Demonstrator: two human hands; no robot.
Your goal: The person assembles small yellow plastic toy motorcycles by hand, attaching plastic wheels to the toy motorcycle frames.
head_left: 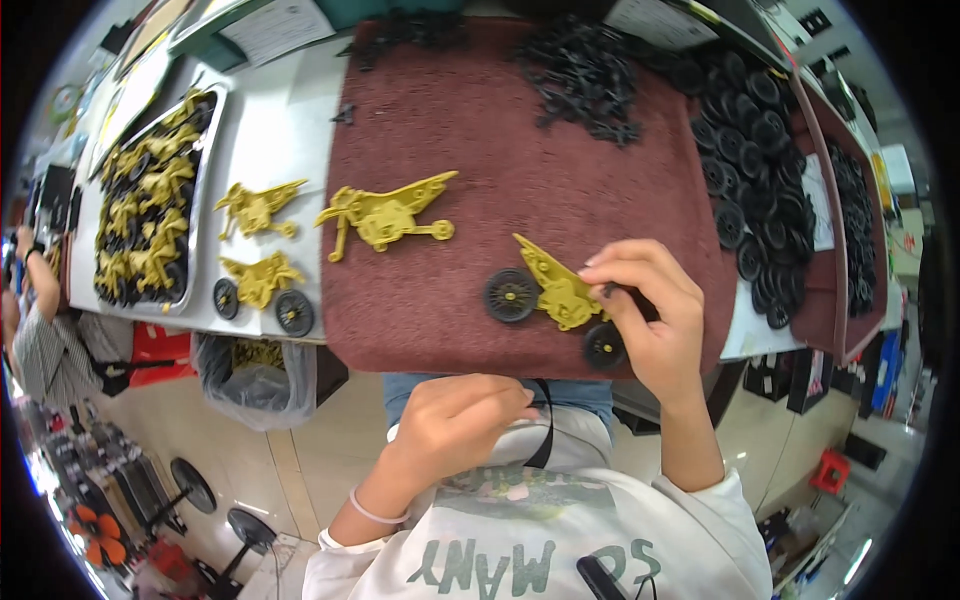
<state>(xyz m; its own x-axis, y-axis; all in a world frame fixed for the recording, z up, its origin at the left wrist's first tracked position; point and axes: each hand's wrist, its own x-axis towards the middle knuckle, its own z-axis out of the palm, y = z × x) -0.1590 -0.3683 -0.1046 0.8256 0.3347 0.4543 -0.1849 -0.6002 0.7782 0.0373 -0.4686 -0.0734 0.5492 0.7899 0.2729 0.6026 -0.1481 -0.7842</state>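
Observation:
A yellow toy motorcycle body (563, 297) lies on the maroon mat before me, with one black spoked wheel (511, 295) at its left end and another black wheel (604, 345) at its lower right. My right hand (655, 315) is over the body's right end, thumb and fingers pinching a small black part (608, 290) against or just above it. My left hand (465, 415) is closed near my lap, below the mat's front edge; whatever its curled fingers hold is hidden. Farther left on the mat lies a yellow body without wheels (388, 217).
On the white table at left are a wheelless yellow body (258, 210), a wheeled one (262, 280) and a tray (213, 190) of toy motorcycles. Black small parts (580, 80) pile at the back; black wheels (745, 150) heap at right. A lined bin (255, 385) stands below.

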